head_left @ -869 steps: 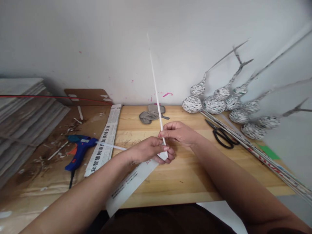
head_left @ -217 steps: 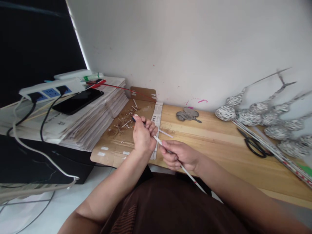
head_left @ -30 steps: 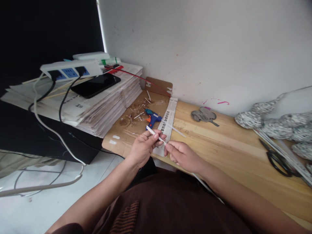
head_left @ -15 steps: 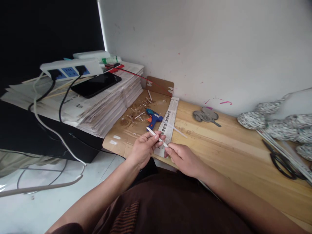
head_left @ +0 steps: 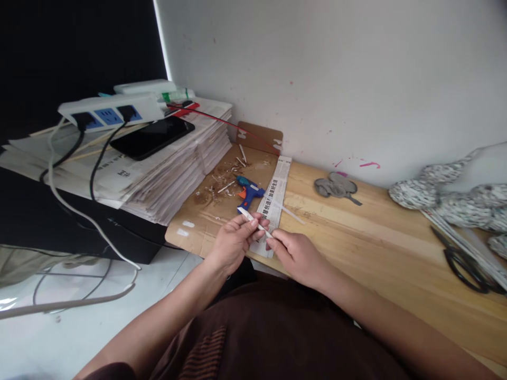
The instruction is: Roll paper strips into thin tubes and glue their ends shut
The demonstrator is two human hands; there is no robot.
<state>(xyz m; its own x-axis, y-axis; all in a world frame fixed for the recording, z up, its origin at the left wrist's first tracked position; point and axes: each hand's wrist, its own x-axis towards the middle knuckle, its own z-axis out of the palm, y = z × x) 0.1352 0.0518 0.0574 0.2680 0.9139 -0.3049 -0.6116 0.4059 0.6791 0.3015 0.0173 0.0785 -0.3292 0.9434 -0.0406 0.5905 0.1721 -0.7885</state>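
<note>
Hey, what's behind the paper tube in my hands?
Behind the paper tube: a blue glue gun on cardboard and a newspaper strip. Your left hand and right hand cover part of the strip.

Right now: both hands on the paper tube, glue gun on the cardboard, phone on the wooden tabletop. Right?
No: head view shows the phone on the newspaper stack, not the tabletop. Left hand, right hand, paper tube, glue gun: as you say.

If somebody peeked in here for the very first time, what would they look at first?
Probably the hands in the middle: the left hand and the right hand both hold a thin white stick. Just beyond them, a bright blue glue gun lies on brown cardboard. Over at the right, lumpy woven shapes sit on the wooden table.
</note>
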